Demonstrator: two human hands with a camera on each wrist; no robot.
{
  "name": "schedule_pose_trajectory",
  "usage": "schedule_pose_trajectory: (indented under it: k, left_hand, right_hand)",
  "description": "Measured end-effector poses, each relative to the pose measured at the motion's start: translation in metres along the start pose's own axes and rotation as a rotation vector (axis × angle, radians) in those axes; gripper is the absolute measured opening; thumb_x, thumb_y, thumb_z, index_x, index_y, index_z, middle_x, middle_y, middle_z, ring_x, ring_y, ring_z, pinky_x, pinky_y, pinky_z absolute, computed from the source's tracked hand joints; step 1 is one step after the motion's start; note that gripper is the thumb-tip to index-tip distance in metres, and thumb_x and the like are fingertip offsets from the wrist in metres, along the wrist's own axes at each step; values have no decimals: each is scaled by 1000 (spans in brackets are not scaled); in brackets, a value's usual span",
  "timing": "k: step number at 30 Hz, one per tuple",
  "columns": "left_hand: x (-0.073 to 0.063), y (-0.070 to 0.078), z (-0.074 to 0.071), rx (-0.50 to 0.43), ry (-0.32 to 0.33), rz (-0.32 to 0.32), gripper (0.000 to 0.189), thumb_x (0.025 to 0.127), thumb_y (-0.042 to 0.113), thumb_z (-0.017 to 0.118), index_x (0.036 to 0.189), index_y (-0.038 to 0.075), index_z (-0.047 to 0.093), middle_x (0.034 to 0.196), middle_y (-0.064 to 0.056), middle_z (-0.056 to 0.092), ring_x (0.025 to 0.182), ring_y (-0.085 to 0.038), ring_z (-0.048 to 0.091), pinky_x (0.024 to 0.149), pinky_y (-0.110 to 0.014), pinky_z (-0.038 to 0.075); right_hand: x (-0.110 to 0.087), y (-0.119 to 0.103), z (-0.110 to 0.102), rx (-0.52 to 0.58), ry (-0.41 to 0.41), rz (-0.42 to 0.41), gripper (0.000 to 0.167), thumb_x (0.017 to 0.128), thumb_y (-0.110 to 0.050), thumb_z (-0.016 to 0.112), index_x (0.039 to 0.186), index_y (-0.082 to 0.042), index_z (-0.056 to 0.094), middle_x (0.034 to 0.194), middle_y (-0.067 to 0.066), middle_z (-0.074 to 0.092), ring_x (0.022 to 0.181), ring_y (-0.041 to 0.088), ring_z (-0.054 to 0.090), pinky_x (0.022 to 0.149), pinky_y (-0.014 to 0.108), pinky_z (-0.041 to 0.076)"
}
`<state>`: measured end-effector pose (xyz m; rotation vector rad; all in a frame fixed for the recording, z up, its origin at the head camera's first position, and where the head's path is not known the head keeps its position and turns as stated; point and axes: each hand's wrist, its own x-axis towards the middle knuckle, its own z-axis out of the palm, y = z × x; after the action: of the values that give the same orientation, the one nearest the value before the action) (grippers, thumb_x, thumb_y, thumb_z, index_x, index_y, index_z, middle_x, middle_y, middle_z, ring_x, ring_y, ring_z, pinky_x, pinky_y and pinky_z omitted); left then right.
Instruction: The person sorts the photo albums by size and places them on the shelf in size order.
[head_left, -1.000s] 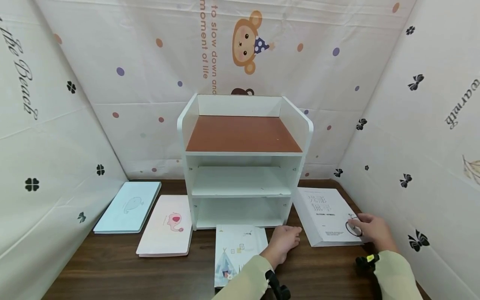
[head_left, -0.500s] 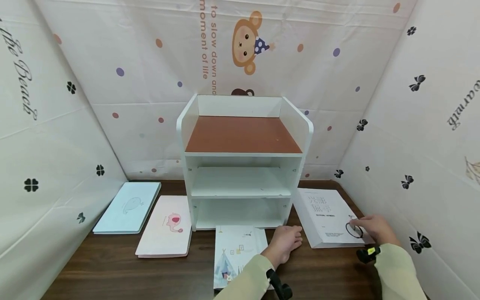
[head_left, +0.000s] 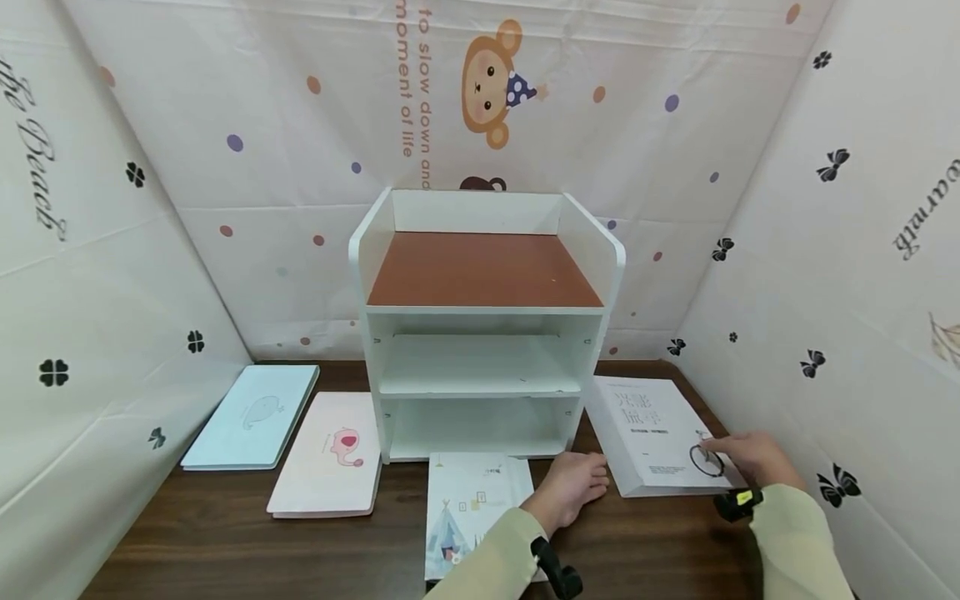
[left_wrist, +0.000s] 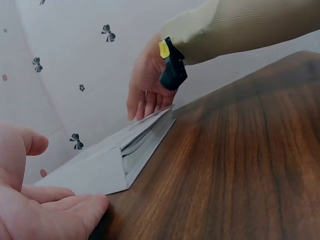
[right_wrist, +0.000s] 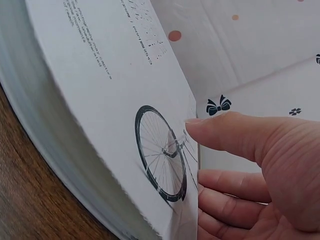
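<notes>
The white book lies just right of the shelf. My right hand pinches its outer edge, thumb on top, seemingly for purchase; my left hand waits near the opposite side, fingers relaxed.

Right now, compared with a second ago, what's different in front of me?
Very little. The right hand seems to have shifted slightly rightward at the right edge of the thick white book; nothing was visibly released. The left hand stays by that book's left side; the white shelf, blue notebook, elephant notebook and tent notebook stayed put.
</notes>
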<state>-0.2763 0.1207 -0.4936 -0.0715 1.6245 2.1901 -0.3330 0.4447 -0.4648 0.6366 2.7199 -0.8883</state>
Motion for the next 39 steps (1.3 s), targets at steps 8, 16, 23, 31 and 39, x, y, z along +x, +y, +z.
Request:
schedule_pose_trajectory:
  k: [8,16,23,31,39]
  left_hand:
    - [1,-1,7,-24,3,-2,46,99,15,64,134,-13,55,123,-19,67,114,-29,66,105,-47,55]
    - [2,-1,12,-62,12,13,42,98,11,63,132,-13,56,122,-19,67,115,-29,66,105,-48,54]
    - [5,-2,16,-131,16,-8,43,98,11,61,134,-13,52,119,-18,67,112,-29,65,104,-53,54]
    - [3,-3,18,-206,82,-30,47,96,8,62,133,-17,49,119,-22,67,110,-30,65,103,-53,54]
    - [3,-1,16,-230,96,-58,44,96,5,63,132,-17,50,117,-22,66,106,-29,62,104,-50,54]
  right_hand:
    - [-2,-1,-6,12,-11,-37,90,83,-55,78,127,20,55,125,43,54,104,45,58,82,48,55]
    - [-7,1,-11,117,-71,-18,96,84,-57,77,131,21,47,120,35,56,103,38,55,79,41,54]
    - [-11,3,-10,341,-106,-12,102,83,-45,84,139,25,35,118,29,62,97,26,66,75,34,61]
    - [-14,9,-1,417,-107,15,100,85,-47,83,141,21,35,107,18,66,93,24,61,74,32,59]
    - [-13,13,3,412,-90,6,98,85,-48,82,141,21,40,114,21,64,94,22,59,73,30,58]
